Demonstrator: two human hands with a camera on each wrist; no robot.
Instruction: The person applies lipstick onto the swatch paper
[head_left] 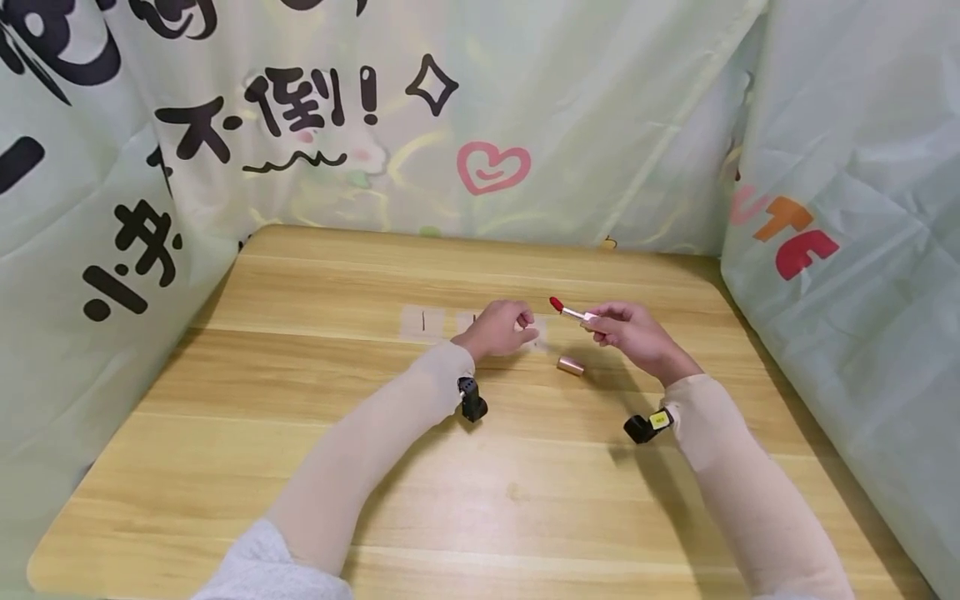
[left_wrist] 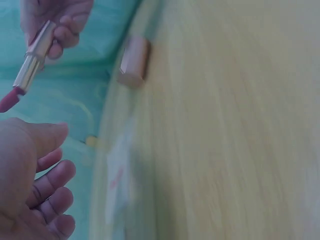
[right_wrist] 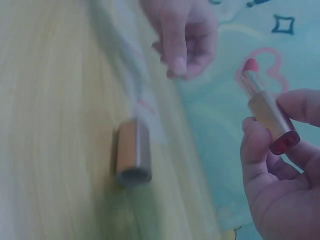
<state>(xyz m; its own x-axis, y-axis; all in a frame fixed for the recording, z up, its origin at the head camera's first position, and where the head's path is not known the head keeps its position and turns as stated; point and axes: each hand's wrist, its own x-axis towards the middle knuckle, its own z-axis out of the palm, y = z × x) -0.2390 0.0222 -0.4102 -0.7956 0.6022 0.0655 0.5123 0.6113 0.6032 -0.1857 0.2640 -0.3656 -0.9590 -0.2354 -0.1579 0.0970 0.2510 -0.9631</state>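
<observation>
My right hand (head_left: 633, 337) pinches an uncapped lipstick (right_wrist: 267, 112) by its gold base, held up above the table. The red bullet is wound out and points left, toward my other hand. Bent fingers and thumb of my left hand (head_left: 498, 327) hang loosely above the paper slips, with nothing between them. In the left wrist view the lipstick (left_wrist: 35, 60) is apart from that hand. The rose-gold lipstick cap (head_left: 570, 366) lies on its side between the hands, touched by neither.
A pale slip (head_left: 422, 323) with a dark stroke lies on the wooden table (head_left: 510, 500). Another slip (head_left: 463, 319) is partly behind my left hand, and a third (head_left: 543, 332) is right of it. Printed curtains (head_left: 600, 125) enclose the back and sides.
</observation>
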